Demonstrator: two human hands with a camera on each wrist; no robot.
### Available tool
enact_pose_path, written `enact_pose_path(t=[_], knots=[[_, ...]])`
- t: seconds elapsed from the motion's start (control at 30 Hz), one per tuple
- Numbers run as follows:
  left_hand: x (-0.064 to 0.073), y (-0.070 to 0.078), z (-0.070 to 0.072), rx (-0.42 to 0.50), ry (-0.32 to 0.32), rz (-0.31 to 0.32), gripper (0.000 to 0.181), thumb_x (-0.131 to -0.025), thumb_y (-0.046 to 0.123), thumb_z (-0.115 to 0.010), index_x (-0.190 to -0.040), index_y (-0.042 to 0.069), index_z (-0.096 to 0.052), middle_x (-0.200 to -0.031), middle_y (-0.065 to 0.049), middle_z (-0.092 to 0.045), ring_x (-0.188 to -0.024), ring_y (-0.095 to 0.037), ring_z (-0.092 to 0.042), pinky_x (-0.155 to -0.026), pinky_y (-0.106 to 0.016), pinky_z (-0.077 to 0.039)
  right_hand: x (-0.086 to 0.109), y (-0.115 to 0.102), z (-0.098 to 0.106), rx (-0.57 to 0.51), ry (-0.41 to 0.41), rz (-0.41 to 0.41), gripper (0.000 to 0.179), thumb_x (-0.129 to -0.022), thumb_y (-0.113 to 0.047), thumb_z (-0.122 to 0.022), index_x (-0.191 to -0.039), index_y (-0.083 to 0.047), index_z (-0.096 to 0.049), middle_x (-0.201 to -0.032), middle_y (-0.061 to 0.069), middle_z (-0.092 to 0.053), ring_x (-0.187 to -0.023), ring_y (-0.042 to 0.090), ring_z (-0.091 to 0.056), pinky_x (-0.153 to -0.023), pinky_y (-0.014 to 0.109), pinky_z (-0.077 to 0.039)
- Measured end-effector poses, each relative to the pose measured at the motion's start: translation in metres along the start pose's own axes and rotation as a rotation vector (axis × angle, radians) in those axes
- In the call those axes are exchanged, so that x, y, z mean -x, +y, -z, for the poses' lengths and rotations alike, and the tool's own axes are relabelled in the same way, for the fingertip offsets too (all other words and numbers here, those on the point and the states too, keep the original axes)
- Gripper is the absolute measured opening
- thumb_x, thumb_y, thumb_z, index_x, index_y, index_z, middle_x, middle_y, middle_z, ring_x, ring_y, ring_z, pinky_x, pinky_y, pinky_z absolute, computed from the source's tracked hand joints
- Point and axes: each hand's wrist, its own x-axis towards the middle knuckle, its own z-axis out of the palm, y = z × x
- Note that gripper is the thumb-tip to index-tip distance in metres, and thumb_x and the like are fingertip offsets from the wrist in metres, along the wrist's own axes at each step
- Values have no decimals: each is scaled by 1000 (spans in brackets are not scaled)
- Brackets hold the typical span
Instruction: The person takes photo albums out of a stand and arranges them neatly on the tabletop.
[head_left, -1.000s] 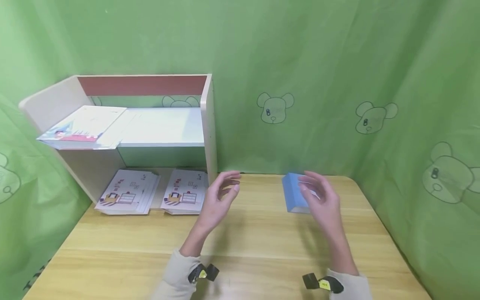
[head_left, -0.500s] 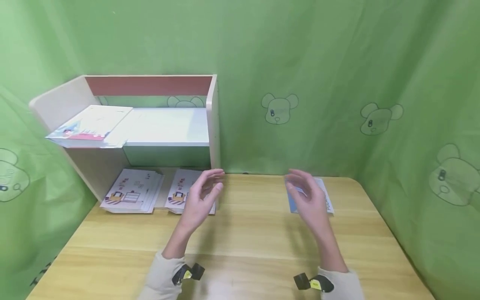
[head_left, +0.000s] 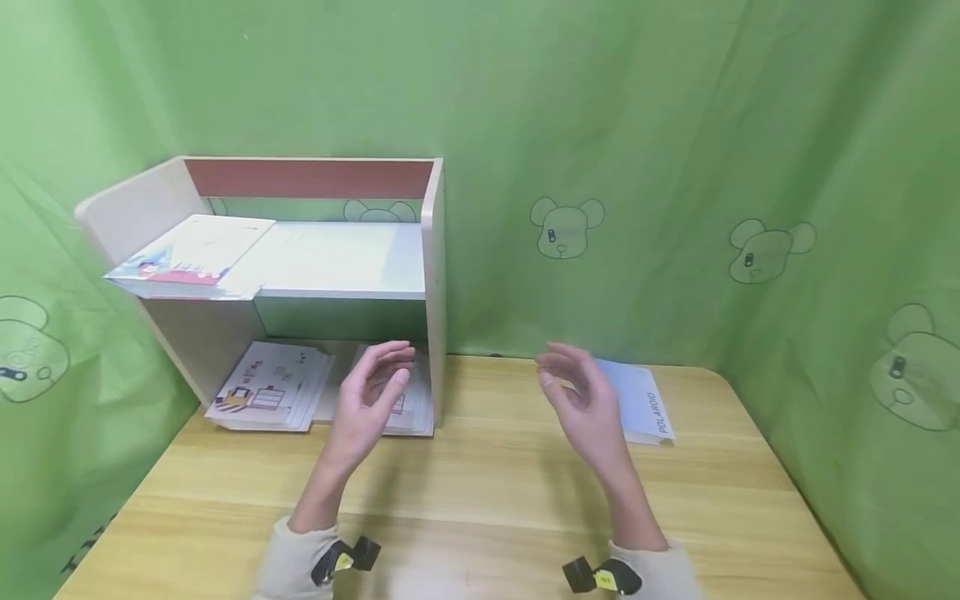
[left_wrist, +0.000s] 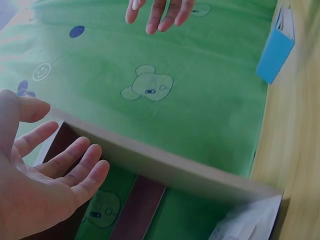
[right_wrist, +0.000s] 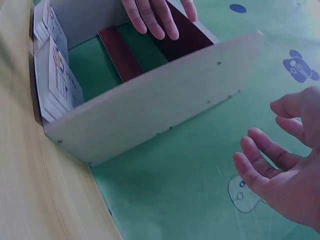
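My left hand (head_left: 367, 408) hovers in front of the shelf's lower right part, its fingers loosely bent around nothing. Partly behind it lies a white stack of booklets (head_left: 416, 392). My right hand (head_left: 585, 408) hangs above the table, also holding nothing, and covers the left edge of a pale blue album (head_left: 637, 400) marked POLAROID. In the left wrist view the blue spine of that album (left_wrist: 276, 52) shows at the upper right. The right wrist view has my right hand (right_wrist: 287, 170) apart from the shelf's outer side panel.
A two-level shelf (head_left: 435, 250) stands at the back left of the wooden table (head_left: 487, 492). Its upper board bears a stack of picture booklets (head_left: 195, 250), jutting past the front edge. Another white stack (head_left: 266, 383) lies at lower left. Green curtain (head_left: 637, 125) encloses the table.
Both hands have moved left across the view. The left now covers much of the lower right stack; the right has uncovered most of the blue album. The view has shifted slightly.
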Motion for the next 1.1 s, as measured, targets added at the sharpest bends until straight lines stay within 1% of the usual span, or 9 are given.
enact_pose_path(t=[0.23,0.3,0.4,0.47,0.6,0.7,0.87,0.93,1.1], knots=[[3,0,18,-15,35,-4,37,-103,4,-59,-139,1,-55,-133,-11,-63,-124,-32,-60,-105,-30,-52,-1,-2,-16,-17,-30,13,41,-98,-2,-66,-138,-7,-57,-124,20,-66,-118,33,-63,-97,29,-56],[3,1,23,-26,46,4,37,-103,4,-59,-139,3,-55,-133,-11,-63,-124,-30,-60,-105,-30,-51,0,-2,-22,-28,-40,8,41,-98,-2,-66,-138,-8,-57,-124,17,-66,-118,35,-62,-97,29,-56],[4,2,31,-40,58,6,37,-103,3,-59,-140,3,-55,-133,-11,-63,-124,-28,-61,-106,-29,-51,0,-4,-31,-47,-54,-3,42,-98,-2,-67,-138,-10,-58,-124,14,-67,-119,34,-62,-98,31,-56],[5,4,38,-47,65,5,37,-103,3,-59,-140,3,-54,-133,-13,-63,-123,-27,-62,-105,-28,-51,-1,-6,-38,-61,-62,-9,42,-98,-2,-67,-138,-11,-57,-124,10,-67,-119,30,-63,-99,32,-56],[6,7,49,-58,86,-3,38,-103,1,-57,-141,1,-53,-132,-19,-62,-120,-24,-63,-105,-27,-51,-3,-8,-50,-77,-77,0,42,-98,0,-65,-139,-7,-56,-125,13,-66,-118,25,-63,-99,33,-56],[7,9,55,-73,95,-8,38,-103,0,-56,-141,1,-53,-132,-21,-61,-119,-22,-64,-106,-26,-50,-3,-8,-57,-84,-82,11,42,-98,1,-65,-139,-5,-56,-124,13,-66,-119,29,-63,-100,35,-56],[11,10,65,-104,90,-8,38,-104,2,-55,-142,-1,-51,-132,-26,-60,-120,-22,-63,-106,-24,-49,-1,-10,-70,-94,-86,28,42,-99,1,-64,-138,-11,-57,-123,10,-67,-118,29,-63,-100,42,-56],[13,10,70,-119,93,-5,39,-104,2,-55,-143,-2,-50,-132,-27,-60,-120,-21,-63,-106,-23,-49,-1,-11,-75,-97,-86,32,42,-98,2,-64,-138,-11,-58,-123,10,-67,-117,28,-64,-100,43,-56],[18,14,84,-141,114,-14,40,-105,3,-55,-143,-4,-49,-132,-28,-60,-120,-20,-63,-106,-21,-48,-1,-12,-89,-97,-97,37,43,-98,3,-63,-138,-11,-58,-124,15,-66,-116,26,-64,-101,43,-55]])
